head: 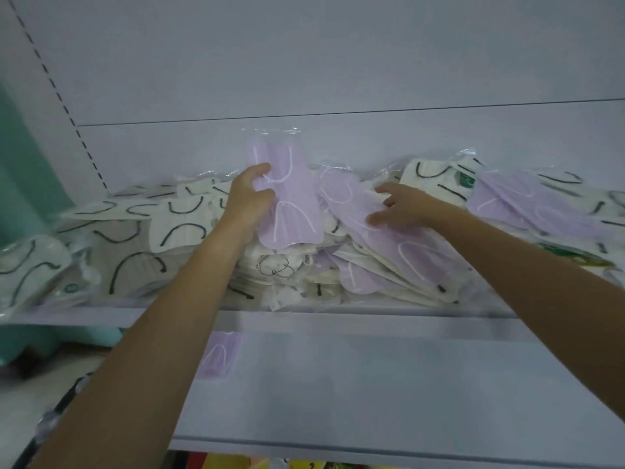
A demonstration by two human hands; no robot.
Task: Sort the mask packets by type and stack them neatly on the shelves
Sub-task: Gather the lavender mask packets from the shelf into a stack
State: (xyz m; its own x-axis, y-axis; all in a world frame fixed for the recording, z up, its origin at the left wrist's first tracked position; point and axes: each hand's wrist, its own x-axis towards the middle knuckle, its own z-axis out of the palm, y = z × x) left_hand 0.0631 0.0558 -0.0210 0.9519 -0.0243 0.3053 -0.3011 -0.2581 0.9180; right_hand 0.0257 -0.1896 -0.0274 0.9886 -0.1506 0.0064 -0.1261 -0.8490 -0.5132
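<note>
A heap of clear mask packets covers the upper shelf [304, 319]. My left hand [248, 198] grips a lilac mask packet [287, 198] by its left edge and holds it tilted above the heap. My right hand [402, 206] lies with spread fingers on a second lilac packet [389, 242] in the middle of the pile. White packets with black ear loops [142, 238] fill the left side. More white packets [436, 177] and a third lilac packet [527, 204] lie at the right.
A lower shelf [372, 401] juts out below, with one lilac packet [220, 357] at its back left. A perforated upright [61, 96] runs along the left of the white back panel. A teal surface [20, 184] stands at far left. Yellow items [304, 463] show at the bottom edge.
</note>
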